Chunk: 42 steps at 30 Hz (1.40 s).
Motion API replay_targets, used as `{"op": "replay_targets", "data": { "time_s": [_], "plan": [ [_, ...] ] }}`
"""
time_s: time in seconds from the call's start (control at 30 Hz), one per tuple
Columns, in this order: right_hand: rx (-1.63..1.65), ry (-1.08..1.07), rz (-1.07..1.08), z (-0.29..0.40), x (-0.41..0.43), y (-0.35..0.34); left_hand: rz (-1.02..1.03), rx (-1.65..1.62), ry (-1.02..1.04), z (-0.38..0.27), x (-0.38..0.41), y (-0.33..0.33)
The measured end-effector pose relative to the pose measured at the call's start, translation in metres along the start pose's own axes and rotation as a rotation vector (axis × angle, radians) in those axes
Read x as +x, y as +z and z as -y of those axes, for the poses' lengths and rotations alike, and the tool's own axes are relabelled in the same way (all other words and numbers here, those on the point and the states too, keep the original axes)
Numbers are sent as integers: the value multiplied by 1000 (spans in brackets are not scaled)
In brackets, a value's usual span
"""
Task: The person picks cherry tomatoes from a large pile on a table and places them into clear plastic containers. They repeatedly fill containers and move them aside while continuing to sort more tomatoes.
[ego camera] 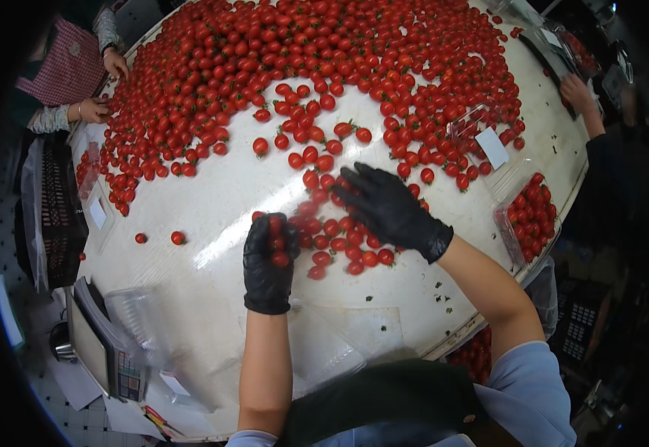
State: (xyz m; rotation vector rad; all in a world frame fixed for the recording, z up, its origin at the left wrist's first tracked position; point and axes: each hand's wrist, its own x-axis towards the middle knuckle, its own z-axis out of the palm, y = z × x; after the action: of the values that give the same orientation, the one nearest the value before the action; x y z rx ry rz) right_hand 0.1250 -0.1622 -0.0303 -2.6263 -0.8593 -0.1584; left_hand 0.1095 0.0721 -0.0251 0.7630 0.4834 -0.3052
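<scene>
Black gloves cover both of my hands. Several red cherry tomatoes point(278, 241) rest in my left hand point(270, 268), its fingers curled around them. To the right, my right hand point(389, 207) is spread palm down over a loose group of cherry tomatoes point(353, 237) on the white tabletop point(190, 302). Its fingertips reach the tomatoes at the group's upper part, and the palm hides some of them. Beyond both hands lies a large heap of cherry tomatoes point(280, 44). An opened clear plastic clamshell point(347, 341) lies on the table just in front of me.
A clamshell filled with tomatoes point(528, 220) stands at the right edge. At lower left are a digital scale point(92, 341), clear containers point(134, 318) and red-handled scissors point(157, 419). A black crate point(59, 218) stands left. Other people's hands point(94, 110) point(579, 95) are at both sides.
</scene>
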Motion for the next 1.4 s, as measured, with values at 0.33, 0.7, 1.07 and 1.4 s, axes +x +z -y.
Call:
{"op": "replay_targets", "data": {
  "time_s": [0.33, 0.7, 1.07, 1.4],
  "plan": [
    [-387, 545, -182, -132, 96, 19, -56, -84, -129, 5, 3, 3],
    [-164, 134, 171, -29, 35, 0, -36, -123, -184, 1, 2, 12],
    [-84, 409, -155, -106, 141, 18, 48, -242, -258, 7, 4, -3],
    [104, 459, 90, -63, 101, -14, 1, -182, -201, 11, -1, 9]
  ]
}}
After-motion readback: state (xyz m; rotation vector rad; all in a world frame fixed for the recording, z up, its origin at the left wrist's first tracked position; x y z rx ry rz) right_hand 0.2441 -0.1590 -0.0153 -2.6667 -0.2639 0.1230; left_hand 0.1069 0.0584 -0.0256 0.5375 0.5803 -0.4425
